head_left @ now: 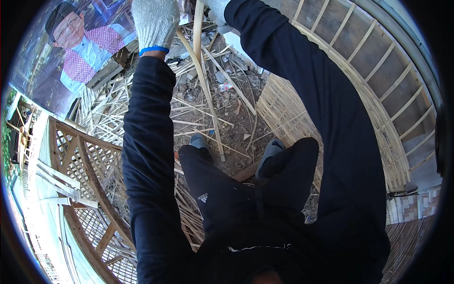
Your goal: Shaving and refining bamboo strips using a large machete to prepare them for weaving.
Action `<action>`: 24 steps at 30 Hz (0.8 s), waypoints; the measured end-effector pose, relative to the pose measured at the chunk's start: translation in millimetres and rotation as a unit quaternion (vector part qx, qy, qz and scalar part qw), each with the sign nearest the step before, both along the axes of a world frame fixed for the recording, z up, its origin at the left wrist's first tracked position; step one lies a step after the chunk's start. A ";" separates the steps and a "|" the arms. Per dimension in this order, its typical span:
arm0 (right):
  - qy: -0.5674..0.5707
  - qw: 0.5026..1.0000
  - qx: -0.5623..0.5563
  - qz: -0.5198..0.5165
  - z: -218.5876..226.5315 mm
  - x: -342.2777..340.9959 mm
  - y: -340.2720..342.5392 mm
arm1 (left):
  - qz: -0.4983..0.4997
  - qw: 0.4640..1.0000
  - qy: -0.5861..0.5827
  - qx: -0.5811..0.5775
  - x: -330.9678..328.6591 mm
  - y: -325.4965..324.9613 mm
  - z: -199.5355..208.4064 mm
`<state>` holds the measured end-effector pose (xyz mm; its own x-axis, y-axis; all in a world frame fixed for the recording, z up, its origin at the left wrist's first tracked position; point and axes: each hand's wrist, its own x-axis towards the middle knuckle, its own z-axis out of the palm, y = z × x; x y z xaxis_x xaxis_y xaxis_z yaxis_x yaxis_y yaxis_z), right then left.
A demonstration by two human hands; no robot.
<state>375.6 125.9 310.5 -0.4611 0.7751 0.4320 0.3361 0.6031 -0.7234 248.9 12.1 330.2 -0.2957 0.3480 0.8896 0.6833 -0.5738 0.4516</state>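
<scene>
My left hand (156, 24), in a grey knit glove with a blue cuff, is raised at the top edge of the head view. It looks closed, and a long pale bamboo strip (202, 78) comes out beside it and hangs down toward the ground between my feet. A second, wider bamboo strip (198, 28) stands upright between my two hands. Right against its top is my right hand (217, 8), also gloved in grey. The frame's edge cuts most of it off, so its fingers are hidden.
Loose bamboo strips (106, 111) and debris litter the ground around my feet. A woven bamboo panel (288, 106) lies at the right, beside a slatted frame (369, 52). Wooden lattice panels (90, 165) stand at the left, below a printed banner (35, 71).
</scene>
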 end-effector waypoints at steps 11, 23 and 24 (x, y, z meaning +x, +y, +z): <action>0.236 0.925 -0.297 -0.022 -56.6 88.7 126.6 | -0.125 0.968 -0.214 0.030 -44.0 -17.4 -29.1; 0.258 0.889 -0.321 -0.199 -83.6 128.0 98.3 | -0.244 0.876 -0.405 0.093 -116.1 -44.6 -67.6; 0.251 0.907 -0.295 -0.168 -78.4 139.1 106.4 | -0.231 0.881 -0.402 0.095 -93.0 -36.0 -58.2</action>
